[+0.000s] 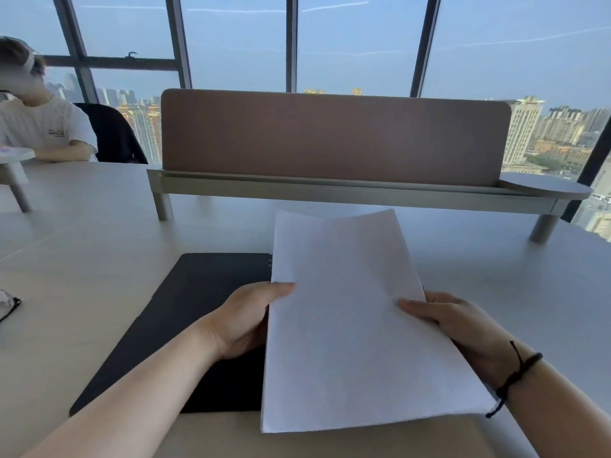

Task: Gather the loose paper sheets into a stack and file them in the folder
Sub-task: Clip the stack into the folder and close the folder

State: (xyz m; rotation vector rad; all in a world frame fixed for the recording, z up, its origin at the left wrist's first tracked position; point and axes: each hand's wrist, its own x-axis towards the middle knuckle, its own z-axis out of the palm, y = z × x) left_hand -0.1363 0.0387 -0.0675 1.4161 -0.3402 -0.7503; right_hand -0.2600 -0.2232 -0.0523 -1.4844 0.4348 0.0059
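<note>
A stack of white paper sheets (350,319) is held above the pale table, tilted with its far edge up. My left hand (246,320) grips its left edge, thumb on top. My right hand (463,325) grips its right edge, thumb on top; a black cord bracelet circles that wrist. A black folder (195,305) lies flat on the table under and to the left of the sheets; its right part is hidden behind the paper.
A brown divider panel (334,137) on a raised metal shelf (330,190) crosses the table behind the sheets. Glasses (8,304) lie at the left edge. A person in a white shirt (43,127) sits at the far left. Windows stand behind.
</note>
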